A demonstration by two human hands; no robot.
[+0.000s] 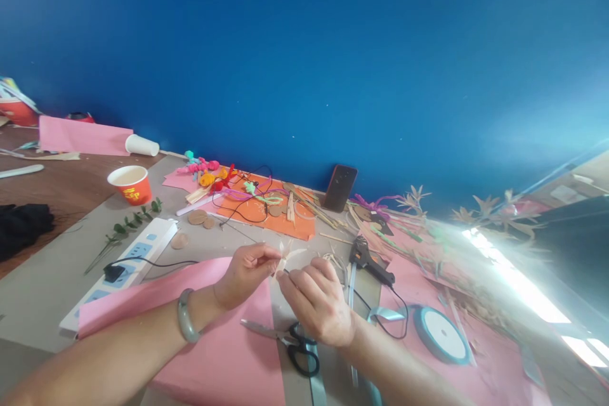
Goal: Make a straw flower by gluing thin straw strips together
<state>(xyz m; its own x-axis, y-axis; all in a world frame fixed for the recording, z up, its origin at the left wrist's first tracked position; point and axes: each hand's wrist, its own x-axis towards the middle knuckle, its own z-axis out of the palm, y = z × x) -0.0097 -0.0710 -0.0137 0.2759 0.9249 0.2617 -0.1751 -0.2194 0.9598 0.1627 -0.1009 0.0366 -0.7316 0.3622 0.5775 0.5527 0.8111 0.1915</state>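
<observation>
My left hand (250,274), with a bangle on its wrist, is closed in a pinch on a small pale piece with thin petal-like ends (284,252). Right beside it, my right hand (318,301) has its fingers curled in at the lower end of the same pale piece. Its exact kind is too small to tell, and the fingers cover part of it. Just below my right hand lie black-handled scissors (304,358), blades toward the left. Pink paper (228,342) spreads under my left forearm.
A black glue gun (373,263) with a cord rests to the right, near a ribbon spool (442,334). On the left are a white power strip (137,266), a leafy sprig (128,226) and a red paper cup (130,187). A phone (340,188) leans against the blue wall (304,63).
</observation>
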